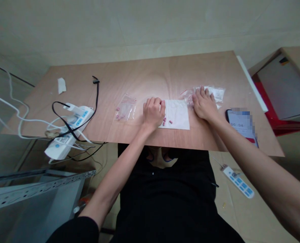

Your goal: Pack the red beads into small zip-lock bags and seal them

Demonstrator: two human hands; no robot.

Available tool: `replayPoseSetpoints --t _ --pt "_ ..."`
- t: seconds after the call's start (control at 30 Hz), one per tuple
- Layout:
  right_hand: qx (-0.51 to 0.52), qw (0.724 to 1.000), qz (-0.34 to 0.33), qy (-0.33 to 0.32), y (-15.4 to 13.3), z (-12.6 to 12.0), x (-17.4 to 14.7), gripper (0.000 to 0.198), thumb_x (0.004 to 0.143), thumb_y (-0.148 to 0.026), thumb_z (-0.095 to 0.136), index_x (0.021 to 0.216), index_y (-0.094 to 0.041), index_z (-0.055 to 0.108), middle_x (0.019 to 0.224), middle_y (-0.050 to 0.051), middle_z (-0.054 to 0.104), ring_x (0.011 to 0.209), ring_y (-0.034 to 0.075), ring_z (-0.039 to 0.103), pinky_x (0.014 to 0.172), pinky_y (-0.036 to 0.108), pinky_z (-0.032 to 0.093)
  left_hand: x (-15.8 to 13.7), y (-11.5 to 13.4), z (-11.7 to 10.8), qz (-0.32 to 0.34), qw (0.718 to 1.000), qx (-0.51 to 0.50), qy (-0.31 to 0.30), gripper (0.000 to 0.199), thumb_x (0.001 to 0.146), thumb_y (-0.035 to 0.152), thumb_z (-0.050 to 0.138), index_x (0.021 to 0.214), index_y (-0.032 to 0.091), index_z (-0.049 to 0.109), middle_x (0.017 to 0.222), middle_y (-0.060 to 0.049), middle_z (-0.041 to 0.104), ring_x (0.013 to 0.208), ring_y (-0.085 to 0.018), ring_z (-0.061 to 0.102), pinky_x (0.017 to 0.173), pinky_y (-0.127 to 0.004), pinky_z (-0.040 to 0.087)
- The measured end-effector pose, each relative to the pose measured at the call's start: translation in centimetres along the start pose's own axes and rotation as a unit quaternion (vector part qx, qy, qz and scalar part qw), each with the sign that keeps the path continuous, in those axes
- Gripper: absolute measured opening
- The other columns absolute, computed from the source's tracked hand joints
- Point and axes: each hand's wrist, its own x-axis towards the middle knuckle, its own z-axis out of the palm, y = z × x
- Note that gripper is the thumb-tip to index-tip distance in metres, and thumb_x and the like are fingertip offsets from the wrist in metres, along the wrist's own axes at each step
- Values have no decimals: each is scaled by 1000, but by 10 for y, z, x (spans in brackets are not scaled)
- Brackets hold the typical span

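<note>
My left hand [153,113] rests at the left edge of a white paper sheet [179,113], its fingers curled and pressed together; whatever lies under them is hidden. Several small pink capsules [170,122] lie on the sheet beside my left thumb. My right hand [204,104] lies flat with fingers apart on a pile of clear plastic bags [218,93] at the sheet's upper right. Left of my left hand is a clear zip bag [127,108] with a few pink capsules at its left and bottom.
A white power strip [83,116] with tangled cables hangs over the table's left front edge. A phone [241,125] lies at right, and a scrap of white paper [61,85] at far left. Another power strip [238,182] is on the floor. A cabinet [286,81] stands at right.
</note>
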Motion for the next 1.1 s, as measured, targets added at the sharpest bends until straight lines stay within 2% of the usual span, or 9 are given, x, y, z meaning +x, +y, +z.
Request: replayPoseSetpoints --t 0.17,0.3,0.4,0.57,0.67,0.77,0.9,1.0,1.1 --pt "29 998 0 59 -2 -1 1 63 98 -38 28 152 -6 27 156 21 32 147 39 25 116 64 14 1 -51 -46 -123 980 120 101 22 91 33 52 101 16 61 114 -17 63 112 -31 53 98 -45 39" --pt "63 991 -5 118 -7 -4 2 62 99 -44 30 152 -11 30 158 21 28 148 39 19 114 67 10 -3 -86 -72 -143 973 181 24 28 85 34 59 106 16 66 115 -18 66 111 -34 56 96 -48 41" --pt "79 987 -15 138 -13 -10 2 62 98 -47 31 151 -15 32 161 18 21 150 38 13 114 67 7 -6 -91 -77 -130 974 185 1 23 88 32 53 97 18 70 106 -14 71 102 -32 61 94 -49 41" --pt "55 989 -12 138 -29 -27 -7 57 98 -42 32 148 -15 37 163 15 16 151 37 11 115 65 13 -7 -74 -82 -116 972 176 104 30 96 31 42 89 17 68 101 -15 71 102 -32 60 97 -53 37" --pt "93 985 -56 134 -47 -34 -15 52 98 -42 35 144 -20 43 159 15 28 149 35 20 112 64 26 -8 -53 -87 -84 981 62 165 28 97 33 42 89 19 64 99 -13 69 100 -27 61 94 -45 43" --pt "214 964 -116 103 -72 -40 -22 56 95 -51 44 143 -22 45 153 15 40 142 32 38 106 55 42 -8 -28 -85 -69 975 -169 124 27 97 38 44 86 21 62 87 -6 68 77 -17 63 72 -31 51" --pt "442 884 -148 -41 -96 -47 -29 62 82 -62 61 123 -16 64 113 15 70 100 24 69 79 38 59 -9 -2 -71 -95 925 -367 -1 28 92 44 55 79 20 64 68 -1 62 54 -10 57 55 -25 47" --pt "514 844 -120 -95 -100 -51 -38 47 74 -57 72 86 -12 75 76 11 73 68 18 68 61 31 57 -13 4 -61 -115 915 -385 -34 26 91 42 58 81 20 66 68 -1 63 51 -10 58 51 -25 45" --pt "501 859 -97 -45 -96 -54 -51 34 76 -46 73 77 -13 76 69 9 72 58 16 65 54 30 53 -19 6 -56 -121 944 -300 65 16 87 37 65 84 21 66 78 -1 68 62 -10 62 59 -23 47"
